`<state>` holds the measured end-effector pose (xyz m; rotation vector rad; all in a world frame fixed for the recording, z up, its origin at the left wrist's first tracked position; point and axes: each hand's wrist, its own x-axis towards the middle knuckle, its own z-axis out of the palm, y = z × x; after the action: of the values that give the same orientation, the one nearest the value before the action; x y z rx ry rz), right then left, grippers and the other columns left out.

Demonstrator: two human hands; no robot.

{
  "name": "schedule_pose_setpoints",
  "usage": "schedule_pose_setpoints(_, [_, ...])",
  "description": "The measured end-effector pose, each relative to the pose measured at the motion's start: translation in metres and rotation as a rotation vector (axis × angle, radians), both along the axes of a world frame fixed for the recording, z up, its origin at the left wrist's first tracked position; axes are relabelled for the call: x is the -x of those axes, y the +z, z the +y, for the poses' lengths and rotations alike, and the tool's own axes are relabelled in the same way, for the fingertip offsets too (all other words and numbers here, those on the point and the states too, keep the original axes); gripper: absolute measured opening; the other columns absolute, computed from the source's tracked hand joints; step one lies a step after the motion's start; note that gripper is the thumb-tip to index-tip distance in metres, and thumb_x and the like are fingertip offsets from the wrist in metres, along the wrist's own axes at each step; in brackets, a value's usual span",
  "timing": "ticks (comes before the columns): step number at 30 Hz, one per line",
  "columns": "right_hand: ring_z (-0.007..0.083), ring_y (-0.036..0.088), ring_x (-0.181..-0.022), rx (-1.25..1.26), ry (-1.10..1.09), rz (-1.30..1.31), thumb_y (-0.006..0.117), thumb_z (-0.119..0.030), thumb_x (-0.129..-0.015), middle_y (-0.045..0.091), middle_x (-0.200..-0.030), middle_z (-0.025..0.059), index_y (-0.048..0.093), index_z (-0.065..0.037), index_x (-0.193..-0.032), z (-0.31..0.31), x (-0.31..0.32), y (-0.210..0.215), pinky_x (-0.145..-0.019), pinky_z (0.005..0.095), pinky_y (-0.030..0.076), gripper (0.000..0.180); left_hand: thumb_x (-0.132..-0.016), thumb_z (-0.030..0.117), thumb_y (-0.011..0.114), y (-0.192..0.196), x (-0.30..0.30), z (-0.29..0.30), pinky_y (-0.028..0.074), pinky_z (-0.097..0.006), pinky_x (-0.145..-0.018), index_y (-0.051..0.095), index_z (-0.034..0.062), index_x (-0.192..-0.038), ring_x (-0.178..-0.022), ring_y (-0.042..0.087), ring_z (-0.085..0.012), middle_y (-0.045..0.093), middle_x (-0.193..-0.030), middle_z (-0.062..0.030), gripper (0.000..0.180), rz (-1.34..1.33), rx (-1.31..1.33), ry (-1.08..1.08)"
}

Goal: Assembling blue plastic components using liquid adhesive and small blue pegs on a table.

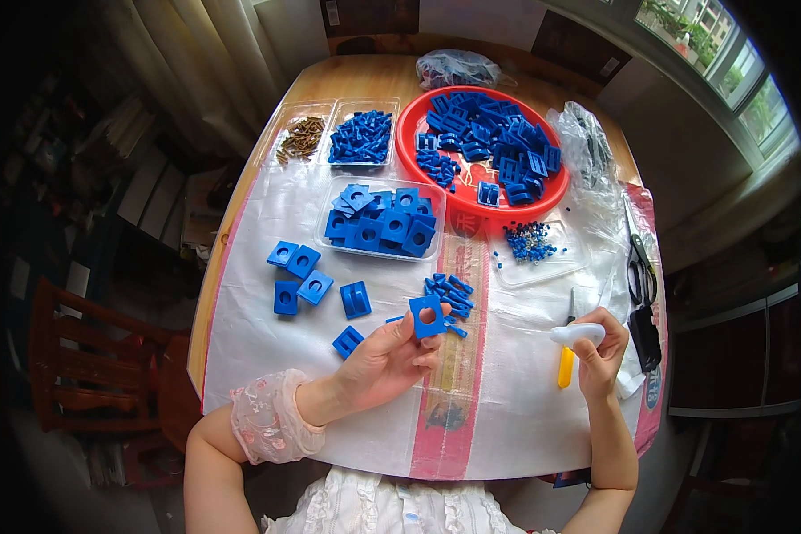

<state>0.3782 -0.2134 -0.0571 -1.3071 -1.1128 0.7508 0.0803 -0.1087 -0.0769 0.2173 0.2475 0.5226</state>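
My left hand (378,363) pinches a square blue plastic piece (430,328) with a round hole, held up above the table's middle. Closed around a smooth white rounded object (586,333) with a narrow end toward the left is my right hand (603,356); its exact kind I cannot make out. Just under that hand lies a screwdriver with a yellow handle (565,367). Beyond my left hand is a loose pile of slim blue plastic parts (454,292). Several blue square pieces (315,287) lie to its left, with two slotted blue pieces (355,300) closer by.
A clear tub (338,248) of blue square pieces stands mid-table. Behind it are trays of blue parts (360,138) and brass-coloured pins (303,138). A red basin (407,142) holds many blue parts. Small blue and white bits (531,242) and black scissors (641,267) lie right.
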Motion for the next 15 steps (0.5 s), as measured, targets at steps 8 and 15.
schedule_pose_setpoints(8, [0.0044,0.05,-0.066,-0.015,0.057,-0.012,0.076,-0.022,-0.08,0.058,-0.073,-0.0005,0.062,0.0,-0.084,-0.0003,0.0013,0.0011,-0.06,0.0194,0.037,0.027,-0.097,0.035,0.053,-0.0043,0.0009,-0.0002,0.037,-0.022,-0.073,0.056,0.0097,-0.122,-0.086,0.038,-0.0112,0.05,-0.133,0.0043,0.036,-0.005,0.025,-0.006])
schedule_pose_setpoints(15, [0.0044,0.052,-0.066,-0.016,0.075,-0.018,0.078,-0.024,-0.08,0.059,-0.073,-0.0001,0.061,0.0,-0.085,-0.0004,0.0007,0.0006,-0.059,0.0192,0.038,0.03,-0.097,0.036,0.053,-0.0034,0.0008,0.0003,0.037,-0.022,-0.073,0.056,0.01,-0.122,-0.086,0.038,-0.0113,0.05,-0.133,0.0044,0.036,-0.005,0.025,-0.013])
